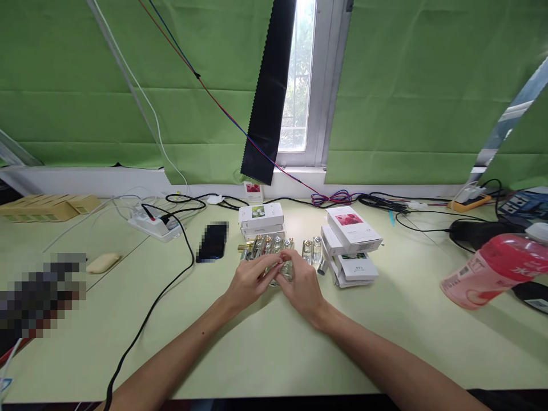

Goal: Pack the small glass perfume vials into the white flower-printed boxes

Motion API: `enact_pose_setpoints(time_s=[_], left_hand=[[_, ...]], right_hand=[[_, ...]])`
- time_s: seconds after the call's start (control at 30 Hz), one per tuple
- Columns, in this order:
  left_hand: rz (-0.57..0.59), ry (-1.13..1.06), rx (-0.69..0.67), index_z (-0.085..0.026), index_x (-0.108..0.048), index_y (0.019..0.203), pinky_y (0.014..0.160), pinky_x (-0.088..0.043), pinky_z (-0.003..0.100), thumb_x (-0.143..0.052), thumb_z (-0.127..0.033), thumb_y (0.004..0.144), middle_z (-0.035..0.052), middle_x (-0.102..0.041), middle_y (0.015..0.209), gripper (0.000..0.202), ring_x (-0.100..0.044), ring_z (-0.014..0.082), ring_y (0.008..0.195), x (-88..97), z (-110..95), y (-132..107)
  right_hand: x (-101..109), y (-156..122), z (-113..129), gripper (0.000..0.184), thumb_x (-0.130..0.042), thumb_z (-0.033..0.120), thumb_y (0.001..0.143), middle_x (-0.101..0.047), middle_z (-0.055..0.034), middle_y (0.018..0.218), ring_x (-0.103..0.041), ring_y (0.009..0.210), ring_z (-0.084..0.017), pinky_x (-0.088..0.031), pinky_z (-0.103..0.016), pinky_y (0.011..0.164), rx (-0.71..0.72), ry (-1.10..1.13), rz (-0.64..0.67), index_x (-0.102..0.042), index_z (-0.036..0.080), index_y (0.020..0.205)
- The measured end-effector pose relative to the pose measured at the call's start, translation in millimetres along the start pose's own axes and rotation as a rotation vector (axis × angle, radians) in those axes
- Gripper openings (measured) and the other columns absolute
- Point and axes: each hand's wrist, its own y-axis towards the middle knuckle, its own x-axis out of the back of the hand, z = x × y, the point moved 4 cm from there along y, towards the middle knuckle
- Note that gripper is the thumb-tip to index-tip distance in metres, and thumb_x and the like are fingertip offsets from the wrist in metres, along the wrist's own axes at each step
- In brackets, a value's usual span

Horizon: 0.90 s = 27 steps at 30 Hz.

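Observation:
Both my hands meet at the middle of the pale green table (257, 354). My left hand (250, 281) and my right hand (302, 285) are closed together around a small clear glass bottle (286, 269) with a metal top. Just behind them stands a row of several similar small glass bottles (269, 245); two more bottles (311, 249) stand a little to the right. A stack of white boxes (261, 220) lies behind the row. Another pile of white boxes (351, 245) sits at the right.
A dark phone (212, 242) lies left of the bottles. A white power strip (154, 224) with a black cable (158, 297) sits further left. A pink bottle (492, 271) lies at the right, among cables. Yellow boxes (43, 206) line the far left.

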Motion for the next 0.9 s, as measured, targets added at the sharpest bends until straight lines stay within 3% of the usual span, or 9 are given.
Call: enact_pose_setpoints(time_s=[0.17,0.47,0.9], left_hand=[[0.000,0.025,0.012,-0.019,-0.068,0.107,0.048,-0.042,0.019,-0.063,-0.016,0.095,0.0008,-0.079,0.084,0.014,-0.048,0.0045,0.042,0.5,-0.7,1.8],[0.046,-0.028,0.018,-0.019,-0.069,0.111,0.049,-0.045,0.019,-0.061,-0.017,0.096,0.0048,-0.079,0.093,0.017,-0.051,0.0049,0.045,0.6,0.9,3.8],[0.039,-0.107,0.013,-0.019,-0.069,0.101,0.045,-0.045,0.019,-0.065,-0.015,0.093,0.0062,-0.077,0.097,0.010,-0.053,0.0043,0.046,1.4,1.9,5.7]], right_hand=[[0.1,0.2,0.1,0.028,-0.059,0.017,0.087,-0.073,-0.0091,0.105,-0.072,0.096,-0.024,-0.059,-0.036,0.081,-0.017,-0.010,0.006,-0.058,0.019,0.115],[-0.7,-0.3,-1.9,0.030,-0.059,0.018,0.087,-0.073,-0.0104,0.106,-0.072,0.096,-0.025,-0.059,-0.036,0.079,-0.006,-0.029,0.006,-0.057,0.018,0.117],[-0.7,1.1,-0.4,0.028,-0.059,0.017,0.087,-0.074,-0.0089,0.104,-0.072,0.094,-0.024,-0.058,-0.035,0.077,-0.037,-0.060,0.027,-0.059,0.019,0.114]])
